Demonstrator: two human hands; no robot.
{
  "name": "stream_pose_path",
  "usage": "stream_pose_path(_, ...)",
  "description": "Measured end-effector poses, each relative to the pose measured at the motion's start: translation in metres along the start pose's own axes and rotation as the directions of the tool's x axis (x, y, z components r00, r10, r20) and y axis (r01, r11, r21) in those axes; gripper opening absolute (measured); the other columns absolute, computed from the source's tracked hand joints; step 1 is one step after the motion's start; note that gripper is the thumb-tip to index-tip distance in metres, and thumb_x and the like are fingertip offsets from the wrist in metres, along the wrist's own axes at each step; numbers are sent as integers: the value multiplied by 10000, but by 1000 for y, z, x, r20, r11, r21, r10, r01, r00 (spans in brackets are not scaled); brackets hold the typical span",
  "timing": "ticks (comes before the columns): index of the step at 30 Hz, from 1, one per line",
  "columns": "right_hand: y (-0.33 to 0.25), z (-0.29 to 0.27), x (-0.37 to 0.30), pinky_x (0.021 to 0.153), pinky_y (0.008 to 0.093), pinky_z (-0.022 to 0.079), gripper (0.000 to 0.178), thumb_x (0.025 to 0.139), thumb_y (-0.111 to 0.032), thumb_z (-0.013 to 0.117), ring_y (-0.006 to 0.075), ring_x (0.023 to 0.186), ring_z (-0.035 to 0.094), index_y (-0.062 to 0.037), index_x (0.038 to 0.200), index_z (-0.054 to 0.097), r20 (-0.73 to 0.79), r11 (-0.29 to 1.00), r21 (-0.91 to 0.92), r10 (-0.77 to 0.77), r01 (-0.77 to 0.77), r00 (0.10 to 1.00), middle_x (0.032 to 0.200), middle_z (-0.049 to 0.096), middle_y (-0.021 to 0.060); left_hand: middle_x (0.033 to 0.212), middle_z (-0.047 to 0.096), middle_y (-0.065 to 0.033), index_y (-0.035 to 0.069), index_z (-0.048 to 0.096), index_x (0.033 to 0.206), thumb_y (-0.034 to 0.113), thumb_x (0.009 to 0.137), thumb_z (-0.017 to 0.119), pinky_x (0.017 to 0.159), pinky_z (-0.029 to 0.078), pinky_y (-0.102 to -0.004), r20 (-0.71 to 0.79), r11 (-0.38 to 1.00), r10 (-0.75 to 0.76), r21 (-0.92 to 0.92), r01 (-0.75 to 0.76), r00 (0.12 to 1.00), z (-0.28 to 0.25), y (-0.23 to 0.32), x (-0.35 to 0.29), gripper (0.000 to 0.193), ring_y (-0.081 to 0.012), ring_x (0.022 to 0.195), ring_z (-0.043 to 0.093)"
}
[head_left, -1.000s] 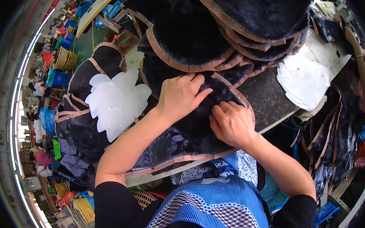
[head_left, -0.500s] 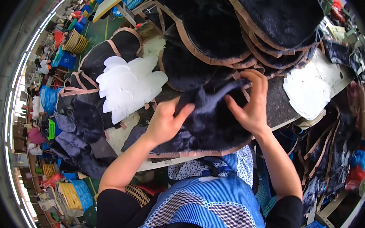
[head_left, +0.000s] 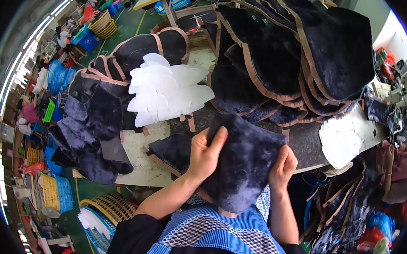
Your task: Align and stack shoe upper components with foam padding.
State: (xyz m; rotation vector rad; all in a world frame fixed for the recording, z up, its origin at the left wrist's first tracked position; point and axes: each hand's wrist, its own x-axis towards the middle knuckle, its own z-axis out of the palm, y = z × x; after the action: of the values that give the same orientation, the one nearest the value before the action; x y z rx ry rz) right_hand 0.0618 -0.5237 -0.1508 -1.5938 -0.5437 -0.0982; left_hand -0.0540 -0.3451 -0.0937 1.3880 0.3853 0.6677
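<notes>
Dark plush piece (head_left: 243, 162) now up off the table (head_left: 138, 162), held between both hands.
A second ago both hands press on plush lying flat; now the left hand (head_left: 206, 153) grips this piece's left edge, thumb on its face, and the right hand (head_left: 282, 167) pinches its upper right corner. It hangs before the apron (head_left: 206, 229), tan tab (head_left: 227, 213) at 6 o'clock; reading: handling has shifted from tabletop to mid-air. From the piece: edged pile (head_left: 273, 56) at 12, white petal-like shapes (head_left: 168, 90) at 10, white stack (head_left: 340, 142) near 3.
</notes>
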Motion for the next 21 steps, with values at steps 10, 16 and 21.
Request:
stream_pose_path(10,-86,5,66,491,385,418,341,907,-231,777,313,523,582,10,741,600,602,891,-182,-234,416,764,620,555,171,643,598,-190,-11,641,809,119,976,706,462,409,-364,208,882,257,349,-317,944,14,13,0,222,-330,534,642)
stream_pose_path(16,-94,4,50,474,317,365,419,1078,-217,558,94,503,426,-2,720,525,579,979,202,-99,-25,810,556,432,56,633,582,-115,7,655,829,212,910,811,502,418,-311,514,953,113,186,-239,850,-5,36,4,270,-201,524,584)
stream_pose_path(21,-101,-23,70,495,311,412,329,1035,-220,642,119,521,526,9,799,621,547,978,-103,-96,180,832,577,500,80,574,577,-82,50,670,721,256,829,867,476,446,-334,637,706,295,358,-611,713,-21,48,30,305,-258,491,599)
